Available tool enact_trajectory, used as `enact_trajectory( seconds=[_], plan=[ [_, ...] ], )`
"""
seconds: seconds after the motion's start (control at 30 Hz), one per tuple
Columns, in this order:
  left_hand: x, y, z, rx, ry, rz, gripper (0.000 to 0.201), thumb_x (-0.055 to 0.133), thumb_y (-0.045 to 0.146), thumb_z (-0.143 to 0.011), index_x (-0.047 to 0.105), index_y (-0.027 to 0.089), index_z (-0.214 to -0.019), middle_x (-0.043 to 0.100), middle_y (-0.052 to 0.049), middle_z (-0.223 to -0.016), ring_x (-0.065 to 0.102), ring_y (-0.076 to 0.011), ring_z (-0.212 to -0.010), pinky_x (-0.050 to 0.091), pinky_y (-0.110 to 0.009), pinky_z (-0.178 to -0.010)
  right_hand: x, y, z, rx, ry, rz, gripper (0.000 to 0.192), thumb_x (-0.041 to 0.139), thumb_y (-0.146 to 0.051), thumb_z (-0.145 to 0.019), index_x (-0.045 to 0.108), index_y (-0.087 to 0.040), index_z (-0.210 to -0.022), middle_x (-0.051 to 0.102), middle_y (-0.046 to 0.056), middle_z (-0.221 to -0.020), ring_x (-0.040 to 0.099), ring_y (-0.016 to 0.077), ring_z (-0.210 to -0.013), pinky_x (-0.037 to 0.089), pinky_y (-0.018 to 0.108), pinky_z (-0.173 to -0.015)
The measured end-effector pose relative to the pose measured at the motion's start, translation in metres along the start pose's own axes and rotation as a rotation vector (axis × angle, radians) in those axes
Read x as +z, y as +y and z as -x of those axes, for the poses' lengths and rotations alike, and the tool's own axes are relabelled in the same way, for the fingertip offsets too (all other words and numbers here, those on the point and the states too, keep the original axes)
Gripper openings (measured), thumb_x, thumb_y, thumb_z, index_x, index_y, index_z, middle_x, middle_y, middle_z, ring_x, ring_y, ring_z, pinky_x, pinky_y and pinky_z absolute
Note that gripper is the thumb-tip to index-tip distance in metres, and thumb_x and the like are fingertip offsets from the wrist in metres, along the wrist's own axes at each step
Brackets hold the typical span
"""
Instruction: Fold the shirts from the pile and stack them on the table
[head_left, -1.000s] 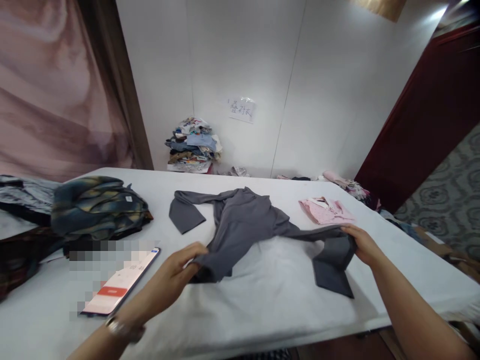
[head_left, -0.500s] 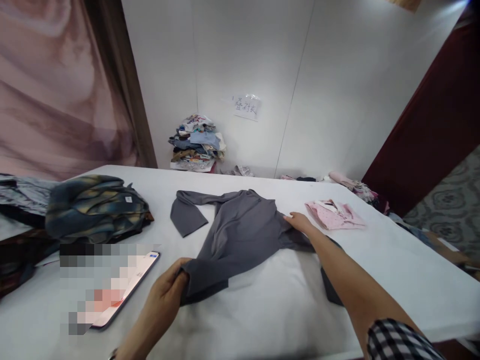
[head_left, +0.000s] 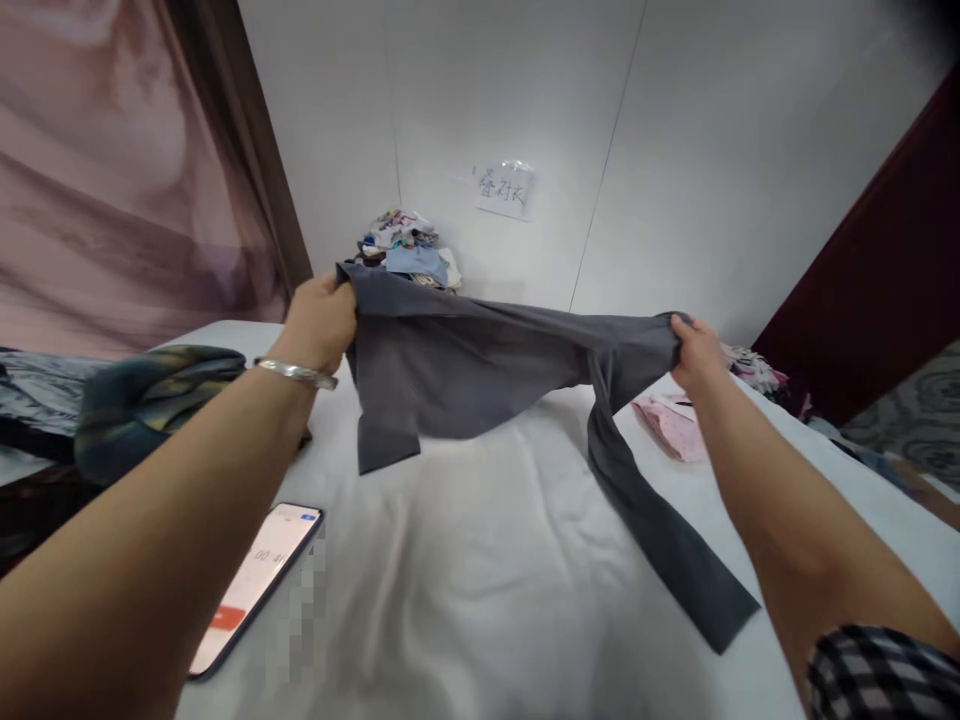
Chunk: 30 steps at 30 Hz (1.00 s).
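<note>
Head view: left hand [head_left: 321, 322] clenched on one end of grey long-sleeved top [head_left: 480, 365], right hand [head_left: 694, 352] clenched on other end; garment stretched between them, raised off white table [head_left: 480, 590], likely so cloth hangs straight. One sleeve trails down, tip resting on table near right forearm. Silver bracelet [head_left: 296, 373] on left wrist. Phone [head_left: 255, 585], screen lit, lies flat below left forearm. Plaid bundle [head_left: 150, 395] at left edge; folded pink shirt [head_left: 671, 425] just beyond right hand. Clothes heap [head_left: 409, 255] against wall, paper label [head_left: 504, 190] above.
</note>
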<state>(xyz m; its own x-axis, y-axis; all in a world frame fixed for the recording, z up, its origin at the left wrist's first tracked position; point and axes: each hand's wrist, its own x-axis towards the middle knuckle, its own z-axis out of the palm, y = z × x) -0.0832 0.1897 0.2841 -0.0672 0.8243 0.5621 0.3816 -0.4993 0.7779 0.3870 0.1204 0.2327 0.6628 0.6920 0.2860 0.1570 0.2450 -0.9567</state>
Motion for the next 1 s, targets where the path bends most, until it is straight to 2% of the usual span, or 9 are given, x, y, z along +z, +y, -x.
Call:
enact_trajectory(
  seconds=[0.13,0.27,0.33,0.4,0.5,0.67,0.8,0.9,1.0],
  plan=[
    [-0.028,-0.001,0.057,-0.083,-0.148,0.053,0.044,0.047,0.046,-0.085,0.063,0.006,-0.091,0.066,-0.003,-0.081,0.061,-0.0164,-0.084,0.049,-0.037,-0.080,-0.042,-0.008,0.037,0.168,-0.158,-0.132,0.011,0.067,-0.020,-0.073,0.059,-0.018,-0.079,0.061,-0.002,-0.066,0.056,0.0102,-0.057,0.049,0.021,-0.054],
    [-0.048,-0.053,0.135,-0.273,-0.341,-0.058,0.040,0.053,0.053,-0.075,0.063,0.015,-0.081,0.068,0.000,-0.073,0.061,-0.0206,-0.081,0.051,-0.034,-0.078,-0.057,0.033,0.095,0.420,-0.232,0.000,0.012,0.067,-0.019,-0.072,0.064,-0.017,-0.084,0.068,0.003,-0.073,0.061,0.0136,-0.060,0.051,0.024,-0.055],
    [-0.056,-0.083,0.172,-0.300,-0.428,-0.233,0.031,0.051,0.046,-0.076,0.063,0.018,-0.077,0.069,0.001,-0.073,0.062,-0.0223,-0.082,0.051,-0.035,-0.081,-0.060,0.061,0.124,0.497,-0.259,0.147,0.019,0.067,-0.020,-0.071,0.065,-0.018,-0.090,0.069,0.004,-0.073,0.063,0.0158,-0.061,0.052,0.026,-0.056],
    [-0.064,-0.106,0.205,-0.314,-0.492,-0.345,0.021,0.050,0.034,-0.073,0.065,0.020,-0.079,0.072,0.000,-0.082,0.065,-0.0249,-0.089,0.051,-0.036,-0.085,-0.069,0.085,0.151,0.451,-0.242,0.322,0.024,0.068,-0.022,-0.071,0.066,-0.019,-0.095,0.070,0.005,-0.077,0.066,0.0184,-0.070,0.053,0.029,-0.063],
    [-0.076,-0.121,0.242,-0.280,-0.423,-0.382,0.033,0.048,0.024,-0.069,0.068,0.021,-0.095,0.070,-0.003,-0.109,0.061,-0.0274,-0.109,0.048,-0.040,-0.095,-0.097,0.110,0.188,0.267,-0.193,0.521,0.034,0.070,-0.031,-0.070,0.067,-0.022,-0.103,0.072,0.007,-0.097,0.066,0.0230,-0.092,0.053,0.033,-0.081],
    [-0.079,-0.103,0.274,-0.090,-0.244,-0.328,0.037,0.048,0.034,-0.081,0.064,0.020,-0.111,0.062,-0.009,-0.124,0.055,-0.0257,-0.119,0.046,-0.043,-0.100,-0.145,0.120,0.232,0.017,-0.363,0.867,0.058,0.071,-0.046,-0.066,0.062,-0.025,-0.119,0.060,0.008,-0.128,0.054,0.0296,-0.119,0.043,0.041,-0.101],
    [-0.058,-0.085,0.285,0.121,-0.386,-0.421,0.031,0.051,0.038,-0.084,0.069,0.024,-0.105,0.063,-0.009,-0.122,0.057,-0.0260,-0.115,0.046,-0.044,-0.100,-0.142,0.112,0.245,-0.109,-0.441,0.995,0.026,0.059,-0.038,-0.073,0.071,-0.023,-0.091,0.067,0.009,-0.102,0.061,0.0269,-0.100,0.045,0.040,-0.094],
    [-0.046,-0.087,0.288,0.208,-0.474,-0.564,0.031,0.055,0.039,-0.082,0.069,0.025,-0.105,0.062,-0.010,-0.126,0.055,-0.0305,-0.118,0.043,-0.049,-0.100,-0.142,0.093,0.239,0.028,-0.355,0.810,0.015,0.060,-0.035,-0.068,0.067,-0.022,-0.071,0.066,0.005,-0.076,0.062,0.0227,-0.077,0.048,0.036,-0.079],
    [-0.048,-0.096,0.288,0.206,-0.507,-0.667,0.033,0.054,0.037,-0.081,0.068,0.024,-0.109,0.061,-0.011,-0.128,0.053,-0.0316,-0.121,0.042,-0.050,-0.100,-0.166,0.062,0.229,0.137,-0.091,0.385,0.022,0.069,-0.041,-0.061,0.065,-0.023,-0.074,0.064,0.002,-0.071,0.060,0.0207,-0.069,0.048,0.034,-0.067]
  ],
)
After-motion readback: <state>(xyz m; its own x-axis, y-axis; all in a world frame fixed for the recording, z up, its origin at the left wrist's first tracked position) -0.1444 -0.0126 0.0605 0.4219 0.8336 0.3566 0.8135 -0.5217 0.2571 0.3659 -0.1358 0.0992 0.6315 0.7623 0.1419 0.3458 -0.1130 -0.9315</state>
